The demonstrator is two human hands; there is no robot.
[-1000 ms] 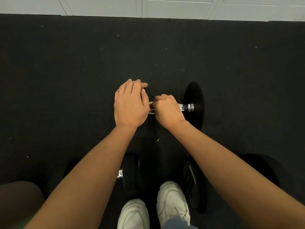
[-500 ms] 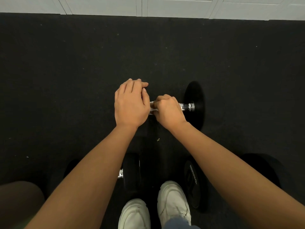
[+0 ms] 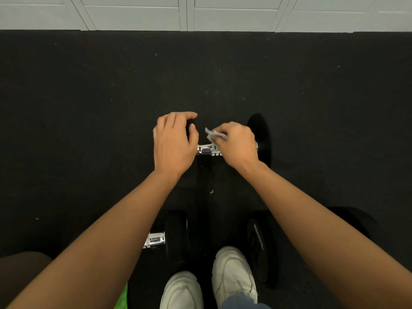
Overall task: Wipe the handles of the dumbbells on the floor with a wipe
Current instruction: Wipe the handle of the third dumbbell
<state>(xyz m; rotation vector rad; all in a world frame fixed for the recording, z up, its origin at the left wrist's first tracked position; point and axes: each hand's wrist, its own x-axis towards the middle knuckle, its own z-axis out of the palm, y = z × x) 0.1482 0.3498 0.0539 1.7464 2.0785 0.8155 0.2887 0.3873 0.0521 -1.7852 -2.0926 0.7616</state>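
Note:
The far dumbbell lies across the black floor, its chrome handle [image 3: 208,150] bare between my hands and its right head [image 3: 261,139] behind my right hand. My left hand [image 3: 174,144] arches over the dumbbell's left head, fingers and thumb curled around it, hiding most of it. My right hand [image 3: 237,144] pinches a crumpled white wipe [image 3: 211,134] just above the handle's right part; the wipe's loose end sticks up clear of the chrome.
Two more dumbbells lie close to my feet: one with a chrome handle [image 3: 155,239] at the left, another with a printed black head [image 3: 259,241] at the right. My white shoes [image 3: 234,270] stand between them. White panelled doors [image 3: 138,14] border the far floor edge.
My right hand has slid right along the handle and lifted the wipe, baring more chrome. My left hand went from flat to arched around the left head.

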